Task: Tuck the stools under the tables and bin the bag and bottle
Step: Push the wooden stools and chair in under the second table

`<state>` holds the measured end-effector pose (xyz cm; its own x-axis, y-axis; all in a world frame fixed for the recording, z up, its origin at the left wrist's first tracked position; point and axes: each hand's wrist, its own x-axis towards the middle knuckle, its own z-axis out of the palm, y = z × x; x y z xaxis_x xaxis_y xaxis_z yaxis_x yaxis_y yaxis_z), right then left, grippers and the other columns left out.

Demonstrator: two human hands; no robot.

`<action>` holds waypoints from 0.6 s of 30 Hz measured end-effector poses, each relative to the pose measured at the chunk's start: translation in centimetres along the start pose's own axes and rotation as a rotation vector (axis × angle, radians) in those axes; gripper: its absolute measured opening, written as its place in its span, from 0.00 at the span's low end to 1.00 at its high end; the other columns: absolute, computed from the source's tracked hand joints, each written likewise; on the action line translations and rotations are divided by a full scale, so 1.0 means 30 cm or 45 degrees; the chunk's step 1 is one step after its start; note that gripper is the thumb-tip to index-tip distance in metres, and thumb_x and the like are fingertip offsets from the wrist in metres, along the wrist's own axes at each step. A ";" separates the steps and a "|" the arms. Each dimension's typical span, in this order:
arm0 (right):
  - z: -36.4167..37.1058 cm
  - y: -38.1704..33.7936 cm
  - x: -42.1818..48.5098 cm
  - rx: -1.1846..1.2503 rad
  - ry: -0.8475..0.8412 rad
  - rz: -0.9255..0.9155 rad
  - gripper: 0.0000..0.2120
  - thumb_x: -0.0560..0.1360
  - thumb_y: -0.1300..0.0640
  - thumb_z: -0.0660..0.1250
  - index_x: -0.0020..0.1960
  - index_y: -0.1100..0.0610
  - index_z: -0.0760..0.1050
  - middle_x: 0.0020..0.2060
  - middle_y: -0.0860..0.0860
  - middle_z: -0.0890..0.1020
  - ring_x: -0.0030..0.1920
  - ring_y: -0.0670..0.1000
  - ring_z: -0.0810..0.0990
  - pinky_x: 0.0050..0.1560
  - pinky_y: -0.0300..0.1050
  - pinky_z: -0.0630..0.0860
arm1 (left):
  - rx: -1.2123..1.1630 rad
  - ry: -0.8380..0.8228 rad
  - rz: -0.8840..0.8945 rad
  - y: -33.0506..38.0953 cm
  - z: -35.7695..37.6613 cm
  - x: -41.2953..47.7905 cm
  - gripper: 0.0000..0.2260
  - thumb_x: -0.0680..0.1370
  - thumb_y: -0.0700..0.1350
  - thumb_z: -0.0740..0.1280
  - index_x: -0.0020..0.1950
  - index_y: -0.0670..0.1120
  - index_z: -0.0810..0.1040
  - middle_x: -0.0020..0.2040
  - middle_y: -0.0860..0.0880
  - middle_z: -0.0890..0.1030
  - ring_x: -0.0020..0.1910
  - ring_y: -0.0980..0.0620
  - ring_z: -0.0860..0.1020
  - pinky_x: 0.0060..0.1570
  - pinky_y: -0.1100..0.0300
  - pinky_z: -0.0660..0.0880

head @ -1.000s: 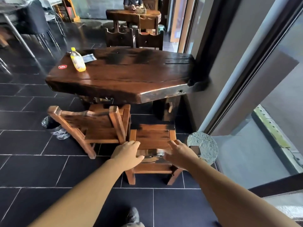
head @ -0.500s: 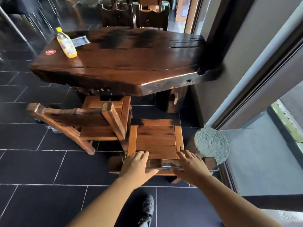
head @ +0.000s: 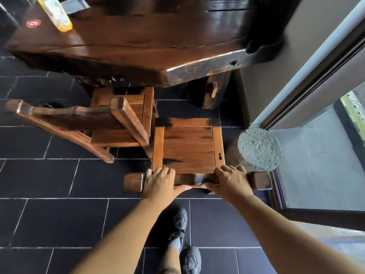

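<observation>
Hands on stool: left hand point(head: 161, 181) and right hand point(head: 231, 181) grip backrest rail point(head: 197, 179) of stool point(head: 188, 147), one per side. Table point(head: 138, 50) lies at 12 o'clock; seat not yet under. Bottle point(head: 56, 13) at 10 o'clock on tabletop.

Daylight enters from the glass door point(head: 316, 165) on the right and leaves the pale ground outside nearly washed out. It lays a bright glare along the near edge of the dark worktop point(head: 197, 70) and a softer sheen across its top. Beneath the worktop the shadow is deep and detail is lost. The black floor tiles point(head: 49, 220) stay dim, with only the grout lines reading clearly. Wide-angle distortion bends the door frame and stretches the forearms toward the bottom corners. The yellow bottle point(head: 56, 13) at the far left corner of the worktop is smeared with blur; the centre is sharp.
</observation>
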<state>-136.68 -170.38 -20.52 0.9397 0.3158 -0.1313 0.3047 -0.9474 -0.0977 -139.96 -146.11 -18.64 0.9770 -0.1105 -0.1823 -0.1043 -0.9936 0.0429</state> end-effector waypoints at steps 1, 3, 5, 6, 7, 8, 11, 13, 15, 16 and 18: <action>0.003 0.003 0.004 0.007 0.001 -0.006 0.31 0.64 0.24 0.54 0.42 0.50 0.77 0.38 0.47 0.81 0.44 0.54 0.83 0.52 0.54 0.72 | -0.002 0.010 0.001 -0.002 0.005 0.003 0.34 0.70 0.77 0.49 0.44 0.49 0.77 0.43 0.50 0.82 0.47 0.45 0.79 0.49 0.47 0.70; 0.010 0.010 0.012 0.022 0.015 -0.018 0.30 0.64 0.25 0.54 0.43 0.50 0.76 0.38 0.47 0.81 0.44 0.54 0.83 0.51 0.53 0.71 | -0.002 0.014 -0.004 -0.005 0.010 0.008 0.34 0.70 0.77 0.50 0.44 0.49 0.77 0.43 0.51 0.82 0.46 0.46 0.79 0.49 0.48 0.70; 0.014 0.013 0.026 0.039 0.054 -0.025 0.30 0.63 0.25 0.56 0.43 0.50 0.76 0.37 0.47 0.81 0.43 0.55 0.83 0.49 0.53 0.72 | -0.004 0.013 -0.007 -0.011 0.007 0.019 0.35 0.70 0.77 0.49 0.45 0.49 0.78 0.43 0.51 0.82 0.47 0.46 0.79 0.50 0.48 0.70; 0.014 0.014 0.034 0.049 0.065 -0.026 0.30 0.63 0.25 0.56 0.42 0.50 0.76 0.37 0.47 0.81 0.43 0.55 0.83 0.49 0.53 0.73 | -0.007 0.003 -0.011 -0.012 0.001 0.026 0.35 0.69 0.77 0.48 0.45 0.49 0.78 0.44 0.51 0.82 0.47 0.46 0.79 0.50 0.47 0.70; 0.013 0.014 0.044 0.056 0.071 -0.028 0.30 0.63 0.25 0.56 0.42 0.50 0.76 0.37 0.48 0.81 0.42 0.55 0.83 0.49 0.53 0.74 | -0.009 -0.011 -0.018 -0.014 -0.005 0.035 0.36 0.69 0.77 0.48 0.46 0.49 0.78 0.45 0.51 0.82 0.49 0.46 0.79 0.52 0.47 0.69; 0.011 0.016 0.057 0.060 0.079 -0.033 0.31 0.63 0.24 0.56 0.41 0.50 0.77 0.37 0.48 0.82 0.42 0.55 0.83 0.48 0.53 0.74 | -0.012 -0.033 -0.027 -0.015 -0.012 0.046 0.36 0.68 0.77 0.48 0.47 0.49 0.78 0.47 0.51 0.82 0.51 0.47 0.79 0.54 0.46 0.69; -0.004 0.021 0.104 0.050 0.084 -0.038 0.30 0.63 0.24 0.56 0.41 0.50 0.77 0.38 0.47 0.82 0.43 0.55 0.83 0.46 0.51 0.72 | -0.013 -0.069 -0.053 -0.027 -0.025 0.087 0.36 0.68 0.77 0.50 0.51 0.49 0.78 0.51 0.51 0.82 0.55 0.48 0.77 0.59 0.46 0.68; -0.007 0.021 0.136 0.039 0.082 -0.045 0.29 0.63 0.25 0.60 0.42 0.50 0.77 0.39 0.47 0.82 0.44 0.54 0.82 0.46 0.50 0.70 | -0.018 -0.071 -0.067 -0.043 -0.030 0.116 0.35 0.69 0.77 0.52 0.52 0.50 0.78 0.53 0.52 0.82 0.56 0.48 0.77 0.59 0.48 0.67; -0.015 0.018 0.166 0.022 0.079 -0.045 0.30 0.63 0.24 0.58 0.43 0.49 0.77 0.40 0.46 0.82 0.45 0.54 0.82 0.46 0.49 0.69 | -0.012 -0.086 -0.076 -0.058 -0.035 0.145 0.34 0.70 0.77 0.53 0.53 0.50 0.78 0.53 0.52 0.82 0.57 0.49 0.77 0.58 0.49 0.67; -0.018 0.018 0.182 0.009 0.071 -0.044 0.31 0.64 0.23 0.56 0.44 0.49 0.76 0.41 0.46 0.82 0.46 0.53 0.82 0.46 0.49 0.68 | -0.005 -0.091 -0.078 -0.064 -0.037 0.161 0.34 0.70 0.77 0.53 0.54 0.50 0.78 0.54 0.52 0.82 0.57 0.49 0.77 0.59 0.49 0.67; -0.027 0.012 0.213 -0.007 0.043 -0.045 0.33 0.64 0.23 0.54 0.46 0.49 0.76 0.42 0.46 0.82 0.47 0.53 0.81 0.46 0.49 0.67 | -0.002 -0.098 -0.081 -0.078 -0.043 0.188 0.33 0.71 0.76 0.55 0.55 0.50 0.78 0.55 0.52 0.82 0.58 0.49 0.77 0.60 0.49 0.66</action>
<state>-130.45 -168.76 -20.59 0.9331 0.3471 -0.0943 0.3385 -0.9360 -0.0963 -133.97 -144.39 -18.49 0.9645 -0.0487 -0.2595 -0.0423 -0.9986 0.0304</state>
